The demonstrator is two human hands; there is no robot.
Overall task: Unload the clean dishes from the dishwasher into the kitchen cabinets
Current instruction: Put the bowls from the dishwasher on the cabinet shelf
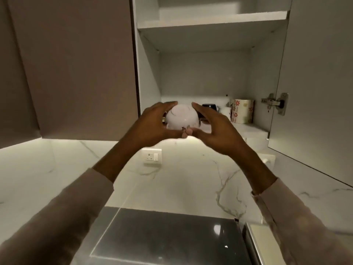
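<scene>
A white bowl (181,119) with faint dark markings is held up in front of the open upper cabinet, at the level of its lowest shelf (252,131). My left hand (150,125) grips the bowl's left side, fingers over the top and thumb underneath. My right hand (214,127) curves round the right side, fingertips at the top and thumb near the bottom. Both sleeves are beige.
On the lowest shelf behind the bowl stand a dark mug (210,107), a white cup (226,111) and a floral container (242,110). The cabinet door (315,83) hangs open at right. A closed cabinet door (76,64) is at left. Below are a wall socket (151,156) and a dark glass cooktop (162,236).
</scene>
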